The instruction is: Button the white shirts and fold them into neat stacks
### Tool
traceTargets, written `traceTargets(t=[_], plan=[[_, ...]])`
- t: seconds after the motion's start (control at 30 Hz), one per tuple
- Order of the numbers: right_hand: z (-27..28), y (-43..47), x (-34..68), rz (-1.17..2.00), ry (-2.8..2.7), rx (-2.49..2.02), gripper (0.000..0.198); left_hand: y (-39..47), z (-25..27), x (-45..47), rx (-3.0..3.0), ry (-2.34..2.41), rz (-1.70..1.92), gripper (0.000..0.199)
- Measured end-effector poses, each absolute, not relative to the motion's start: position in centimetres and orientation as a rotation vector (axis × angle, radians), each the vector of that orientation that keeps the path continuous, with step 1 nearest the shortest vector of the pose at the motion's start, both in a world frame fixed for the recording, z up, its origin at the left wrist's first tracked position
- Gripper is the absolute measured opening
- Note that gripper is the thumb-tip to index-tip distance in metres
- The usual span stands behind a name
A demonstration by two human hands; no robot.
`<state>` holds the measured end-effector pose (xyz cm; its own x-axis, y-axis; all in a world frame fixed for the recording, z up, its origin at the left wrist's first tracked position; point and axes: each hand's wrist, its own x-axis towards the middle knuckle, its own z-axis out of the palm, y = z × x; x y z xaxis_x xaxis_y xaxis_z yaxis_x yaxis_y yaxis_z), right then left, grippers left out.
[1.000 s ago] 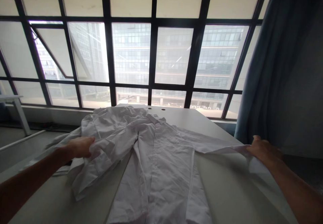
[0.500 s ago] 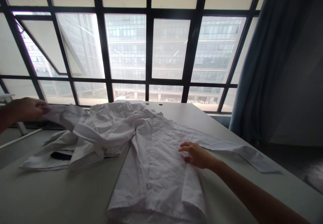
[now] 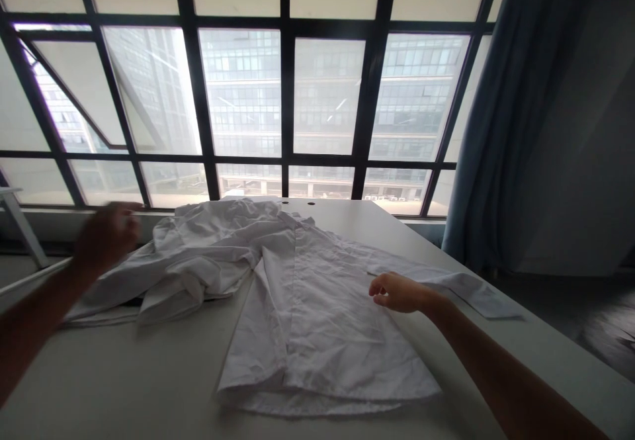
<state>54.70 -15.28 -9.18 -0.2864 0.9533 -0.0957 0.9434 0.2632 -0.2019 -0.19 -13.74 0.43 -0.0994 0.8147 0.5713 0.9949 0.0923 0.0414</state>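
Note:
A white long-sleeved shirt [image 3: 337,321] lies front up on the table, its hem toward me and one sleeve stretched out to the right. Over the shirt's right edge is my right hand [image 3: 399,292], fingers loosely bent and slightly apart; whether the fingertips touch the cloth is hard to see. My left hand [image 3: 106,236] is in the air above the left end of a heap of white cloth [image 3: 198,255]. It is blurred, with one finger stretched out and no cloth in it. The heap lies rumpled against the shirt's left side.
The light table [image 3: 149,374] runs away from me toward a wall of dark-framed windows [image 3: 322,96], with one pane tilted open at left. Two dark round holes mark its far end. A blue-grey curtain [image 3: 501,129] hangs at the right, beyond the table's edge.
My left hand has let go of the white cloth and moved right; the cloth has dropped onto the heap. The shirt's folded lower right edge now lies spread outward. My right hand has shifted slightly right.

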Motion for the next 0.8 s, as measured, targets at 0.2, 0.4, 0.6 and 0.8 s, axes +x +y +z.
traceTargets(t=[0.2,0.4,0.6,0.8], plan=[[-12.0,-14.9,53.9,0.124,-2.359,-1.740,0.031,-15.0,-8.5,15.1,-2.818,-1.065,-0.295,0.038],[-14.7,-13.5,56.7,0.256,-2.382,-1.629,0.039,-14.4,-11.6,15.3,-3.025,-0.973,-0.375,0.027],[-14.3,-12.8,58.3,0.325,-2.385,-1.634,0.043,-14.6,-9.1,10.9,-3.078,-1.289,-0.537,0.027],[-13.0,-13.9,59.2,0.437,-2.337,-1.722,0.061,-15.5,-5.6,5.3,-3.273,-1.899,-0.127,0.022]])
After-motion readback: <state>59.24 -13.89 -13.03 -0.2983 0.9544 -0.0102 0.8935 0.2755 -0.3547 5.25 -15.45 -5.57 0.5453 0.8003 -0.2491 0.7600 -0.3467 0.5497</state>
